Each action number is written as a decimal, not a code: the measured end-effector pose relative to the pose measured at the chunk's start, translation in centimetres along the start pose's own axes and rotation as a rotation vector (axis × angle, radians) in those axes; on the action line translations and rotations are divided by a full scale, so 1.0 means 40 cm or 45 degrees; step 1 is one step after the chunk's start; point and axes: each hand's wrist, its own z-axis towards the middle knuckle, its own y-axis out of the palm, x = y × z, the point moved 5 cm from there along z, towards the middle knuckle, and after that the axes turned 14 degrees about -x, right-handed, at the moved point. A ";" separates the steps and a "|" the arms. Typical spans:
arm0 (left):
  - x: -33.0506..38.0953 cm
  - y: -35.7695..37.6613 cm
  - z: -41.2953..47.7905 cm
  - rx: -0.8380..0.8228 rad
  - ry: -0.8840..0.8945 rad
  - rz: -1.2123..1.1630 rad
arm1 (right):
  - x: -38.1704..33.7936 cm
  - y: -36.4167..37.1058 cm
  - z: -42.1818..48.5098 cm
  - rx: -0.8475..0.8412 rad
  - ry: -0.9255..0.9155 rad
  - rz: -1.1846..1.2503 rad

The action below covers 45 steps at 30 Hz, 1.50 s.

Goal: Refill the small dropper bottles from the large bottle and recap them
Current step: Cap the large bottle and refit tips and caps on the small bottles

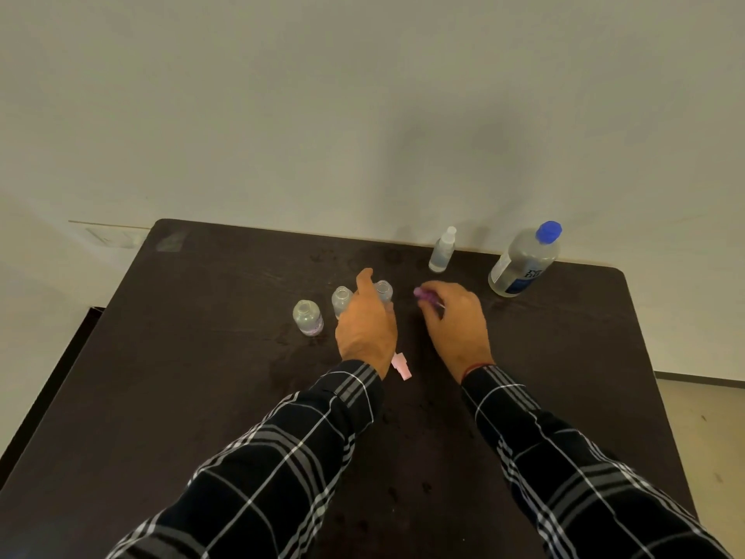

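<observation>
Head view: a person in plaid sleeves is working at a dark table [201,357]. The left hand [365,320] is curling round an open dropper bottle [383,290], thumb raised. The right hand [455,320] is pinching a purple cap [422,293] at its fingertips. A second open bottle [342,300] and a third open bottle [308,316] are standing at nine o'clock of the left hand, and a pink cap [401,367] is lying at five o'clock. The large bottle [524,262] is standing at two o'clock of the right hand, with a capped small bottle [443,250] at twelve.

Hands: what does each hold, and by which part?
Right hand grips the purple cap round its middle; left hand grips an open bottle round its body.
</observation>
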 end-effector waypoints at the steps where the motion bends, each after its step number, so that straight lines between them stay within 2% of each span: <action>1: 0.000 0.001 -0.002 -0.021 -0.002 -0.017 | -0.008 -0.023 -0.008 0.112 -0.020 0.128; 3: 0.001 0.007 -0.011 -0.025 0.037 -0.027 | -0.028 -0.061 -0.020 0.239 -0.076 0.396; 7: 0.003 0.016 -0.020 -0.018 0.100 -0.026 | -0.079 -0.095 -0.024 0.249 -0.200 0.894; 13: 0.001 0.013 -0.019 -0.047 0.126 -0.012 | -0.110 -0.099 -0.032 0.296 -0.295 1.044; 19: 0.002 0.008 -0.020 -0.049 0.149 -0.005 | -0.129 -0.068 -0.027 0.132 -0.317 0.743; 23: 0.002 0.009 -0.015 -0.071 0.134 -0.009 | -0.126 -0.042 -0.020 -0.041 -0.220 0.530; 27: 0.001 0.011 -0.011 -0.046 0.168 -0.012 | -0.143 -0.053 -0.010 -0.072 -0.248 0.392; 31: -0.005 0.017 -0.003 -0.040 0.197 -0.029 | -0.145 -0.042 0.002 -0.251 -0.202 0.251; 36: -0.012 0.021 0.006 -0.039 0.220 -0.037 | -0.138 -0.043 0.003 -0.267 -0.181 0.239; 41: -0.010 0.021 0.003 -0.027 0.269 -0.036 | -0.156 -0.057 0.031 -0.435 -0.227 -0.045; 45: -0.008 0.015 -0.001 -0.015 0.280 -0.040 | -0.184 -0.061 0.042 -0.471 -0.184 -0.212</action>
